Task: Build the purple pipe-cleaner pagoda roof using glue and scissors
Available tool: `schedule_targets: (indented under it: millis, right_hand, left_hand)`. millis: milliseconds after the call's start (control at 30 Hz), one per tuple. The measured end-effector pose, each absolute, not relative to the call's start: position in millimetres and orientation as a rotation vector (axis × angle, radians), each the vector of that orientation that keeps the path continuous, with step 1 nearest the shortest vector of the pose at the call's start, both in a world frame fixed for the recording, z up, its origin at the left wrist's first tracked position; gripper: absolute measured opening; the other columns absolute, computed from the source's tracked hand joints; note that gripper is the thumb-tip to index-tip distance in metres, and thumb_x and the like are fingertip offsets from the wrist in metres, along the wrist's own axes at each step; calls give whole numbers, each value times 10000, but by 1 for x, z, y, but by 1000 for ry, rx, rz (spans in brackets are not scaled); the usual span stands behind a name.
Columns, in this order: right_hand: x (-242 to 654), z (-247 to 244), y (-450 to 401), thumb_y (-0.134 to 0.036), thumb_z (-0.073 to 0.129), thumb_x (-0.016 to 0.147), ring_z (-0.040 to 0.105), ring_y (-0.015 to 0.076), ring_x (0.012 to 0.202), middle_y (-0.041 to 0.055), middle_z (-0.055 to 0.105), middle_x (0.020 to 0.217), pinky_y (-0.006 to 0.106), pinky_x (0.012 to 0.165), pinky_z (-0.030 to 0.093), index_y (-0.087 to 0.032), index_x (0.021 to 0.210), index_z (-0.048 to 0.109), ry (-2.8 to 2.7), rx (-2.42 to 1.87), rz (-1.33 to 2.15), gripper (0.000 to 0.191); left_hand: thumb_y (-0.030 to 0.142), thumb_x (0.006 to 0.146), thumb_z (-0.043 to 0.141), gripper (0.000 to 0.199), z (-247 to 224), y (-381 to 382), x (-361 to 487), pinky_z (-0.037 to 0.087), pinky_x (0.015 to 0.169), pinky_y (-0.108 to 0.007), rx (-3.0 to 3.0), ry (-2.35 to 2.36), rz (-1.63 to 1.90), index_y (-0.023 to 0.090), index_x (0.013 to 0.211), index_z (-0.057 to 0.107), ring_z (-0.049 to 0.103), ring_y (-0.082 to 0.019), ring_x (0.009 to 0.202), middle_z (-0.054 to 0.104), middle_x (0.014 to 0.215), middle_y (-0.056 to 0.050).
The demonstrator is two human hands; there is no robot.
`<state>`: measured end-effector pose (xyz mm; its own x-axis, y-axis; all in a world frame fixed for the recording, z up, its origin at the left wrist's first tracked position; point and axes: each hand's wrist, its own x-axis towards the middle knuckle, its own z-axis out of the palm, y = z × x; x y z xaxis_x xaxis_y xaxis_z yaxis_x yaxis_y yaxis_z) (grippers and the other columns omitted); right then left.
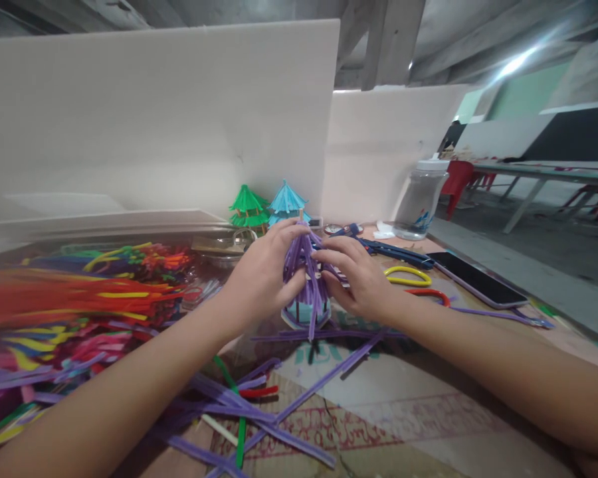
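Observation:
A small pagoda model with a roof of purple pipe cleaners (313,285) stands upright in front of me. Its base is pale blue with dark posts. My left hand (268,265) is closed on the roof from the left, fingers over the top and thumb on the front. From the right, my right hand (356,275) grips the roof's side with bent fingers; its fingertips are partly hidden among the strips. Loose purple pipe cleaners (329,378) lie on the table below, with a green pipe cleaner (241,418) and a short red one (259,392).
Bundled coloured pipe cleaners (80,295) fill the left side. Behind are a green pagoda (249,207) and a blue pagoda (288,199). To the right lie a dark blue tool (396,251), yellow-and-red-handled scissors (407,273), a phone (478,279) and a standing water bottle (421,199).

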<state>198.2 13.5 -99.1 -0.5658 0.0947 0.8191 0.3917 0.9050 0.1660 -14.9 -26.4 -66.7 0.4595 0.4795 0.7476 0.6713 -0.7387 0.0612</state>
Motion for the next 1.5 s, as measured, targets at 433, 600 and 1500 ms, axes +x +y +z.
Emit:
schedule_targets:
  millis: [433,600,1500]
  right_hand:
    - [201,-94,15,-116,534,892,548,274,1089,151,594,1171,497,955,492,-170,1341,429,-2120,-305,-441,464]
    - [199,-95,12,-111,537,882,539,279,1121,146,584,1187,507,979,480,-178,1324,448,-2136,-320,-438,456]
    - [195,-97,9,-119,539,886,529,278,1152,142,585,1197,517,1006,463,-187,1299,450,-2145,-337,-418,428]
  left_hand:
    - [222,914,575,173,-51,-45,-13,398,1135,-500,-2177,-960,-885,151,1050,655,475,-326,1345,518,1416,-162]
    - [215,910,580,141,-51,-46,-11,411,1120,-516,-2115,-960,-796,135,1001,651,476,-358,1340,546,1392,-174]
    - [156,898,618,48,-69,-30,-14,462,1045,-477,-1965,-761,-937,162,944,607,582,-292,1192,659,1247,-130]
